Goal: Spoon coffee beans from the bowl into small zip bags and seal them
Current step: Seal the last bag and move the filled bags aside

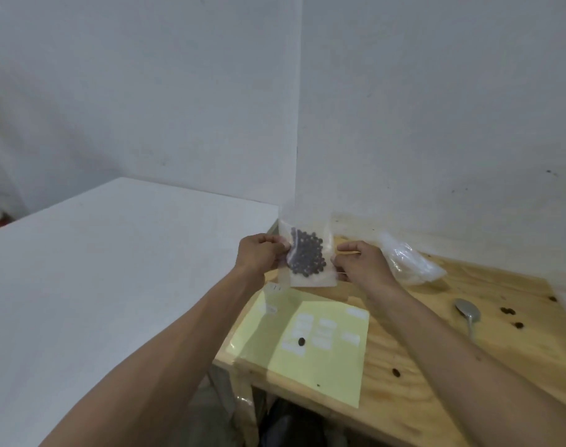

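Both grips pinching: left hand (263,253) holds the zip bag (307,254) at its left edge, right hand (362,261) at its right edge, bag held up in the air above the back of the counter (436,366). Thin soft film, light, probably slippery; the coffee beans (307,258) bunch mid-bag and will shift if tilted (seal state unreadable here). Best hold looks like the edges beside the zip strip, fingers clear of the beans. Below: yellow sheet (323,359) with a stray bean, spoon (467,312) right, spare bags (407,261) just beside the right hand. Counter's left edge close; wall just behind; open room toward the person.
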Available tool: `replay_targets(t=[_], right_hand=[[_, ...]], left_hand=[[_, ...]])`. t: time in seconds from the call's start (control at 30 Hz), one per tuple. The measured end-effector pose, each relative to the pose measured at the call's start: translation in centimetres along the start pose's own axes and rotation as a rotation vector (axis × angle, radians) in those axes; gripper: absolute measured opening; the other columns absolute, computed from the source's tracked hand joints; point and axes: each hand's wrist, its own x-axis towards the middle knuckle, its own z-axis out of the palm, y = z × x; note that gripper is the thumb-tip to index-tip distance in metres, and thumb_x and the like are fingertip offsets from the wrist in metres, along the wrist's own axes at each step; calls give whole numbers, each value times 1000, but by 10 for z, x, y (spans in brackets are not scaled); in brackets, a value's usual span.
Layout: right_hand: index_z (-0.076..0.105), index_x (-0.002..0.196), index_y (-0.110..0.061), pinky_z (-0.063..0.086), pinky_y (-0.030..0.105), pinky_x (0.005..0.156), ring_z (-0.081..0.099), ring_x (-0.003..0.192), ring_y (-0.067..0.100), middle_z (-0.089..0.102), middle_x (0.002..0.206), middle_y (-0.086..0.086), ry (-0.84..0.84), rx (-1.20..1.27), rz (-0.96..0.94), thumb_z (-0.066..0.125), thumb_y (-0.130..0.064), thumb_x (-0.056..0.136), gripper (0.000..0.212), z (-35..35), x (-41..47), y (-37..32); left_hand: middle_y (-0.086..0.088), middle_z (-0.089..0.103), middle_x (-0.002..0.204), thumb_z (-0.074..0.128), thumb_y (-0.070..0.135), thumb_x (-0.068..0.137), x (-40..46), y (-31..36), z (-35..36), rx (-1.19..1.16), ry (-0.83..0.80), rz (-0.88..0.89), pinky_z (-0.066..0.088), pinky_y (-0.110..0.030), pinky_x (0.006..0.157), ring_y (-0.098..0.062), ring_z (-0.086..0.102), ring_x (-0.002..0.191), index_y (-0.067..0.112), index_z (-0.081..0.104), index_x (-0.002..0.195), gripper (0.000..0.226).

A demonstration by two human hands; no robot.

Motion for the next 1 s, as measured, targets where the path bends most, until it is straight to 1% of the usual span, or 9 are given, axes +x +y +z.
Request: replay_targets(t=[0.13, 0.3, 0.37, 0.43, 0.57, 0.63, 0.73, 0.83, 1.0], right_hand=[[68, 101, -17, 63, 46, 82, 74, 80, 22, 75, 93, 7, -64, -197, -55, 72, -20, 89, 13, 12, -19, -2], [71, 97, 10, 56, 39, 65, 66, 68, 37, 70, 101, 31, -243, -543, -144, 69, -19, 88, 31, 42, -39, 4], [74, 97, 7, 51, 35, 63, 68, 70, 35, 73, 101, 27, -283, -646, -157, 74, -27, 87, 35, 57, -45, 6], [78, 94, 0, 58, 39, 71, 73, 82, 34, 77, 97, 19, -276, -729, -155, 76, -33, 84, 34, 69, -48, 8], [78, 86, -10, 60, 39, 71, 72, 75, 25, 76, 84, 5, -224, -822, -150, 77, -38, 80, 29, 85, -54, 8], [73, 79, -11, 56, 34, 63, 68, 71, 23, 72, 78, 1, -206, -835, -124, 76, -37, 78, 26, 91, -56, 6], [58, 64, -12, 37, 27, 51, 54, 55, 21, 57, 64, -1, -193, -836, -92, 66, -19, 80, 20, 97, -56, 6], [38, 58, -17, 23, 27, 49, 30, 46, 18, 34, 53, -1, -197, -838, -107, 58, -12, 82, 32, 97, -58, 5], [28, 52, -18, 28, 32, 58, 24, 48, 18, 27, 50, -1, -289, -726, -177, 52, -14, 85, 41, 93, -59, 5]], left_hand=[[-9, 66, 68, 72, -4, 87, -10, 0, -31, -4, 117, 54, 54, -23, 56, -13, 64, 56, 2, 71, 82, 9], [-9, 72, 83, 75, 3, 84, -14, -5, -62, -12, 190, 69, 59, -45, 84, -25, 69, 80, 9, 73, 86, 7], [-9, 73, 82, 76, 3, 83, -17, -10, -67, -23, 197, 70, 59, -48, 85, -24, 69, 78, 8, 73, 87, 7], [-8, 73, 79, 76, 4, 82, -20, -13, -69, -30, 187, 76, 59, -51, 84, -24, 68, 75, 8, 74, 87, 7], [-7, 75, 83, 76, 5, 81, -21, -18, -72, -27, 173, 73, 59, -51, 88, -29, 71, 83, 10, 74, 86, 7], [-9, 76, 88, 75, 7, 82, -19, -20, -73, -30, 155, 79, 59, -52, 90, -33, 73, 93, 12, 73, 87, 7], [-9, 74, 87, 74, 8, 84, -17, -23, -75, -36, 137, 77, 58, -52, 91, -26, 70, 83, 12, 72, 88, 6], [-6, 71, 84, 75, 10, 85, -17, -23, -75, -30, 131, 68, 57, -51, 90, -23, 66, 79, 12, 72, 89, 6], [-7, 75, 92, 75, 13, 83, -16, -27, -72, -45, 118, 60, 59, -47, 92, -25, 72, 88, 13, 73, 91, 8]])
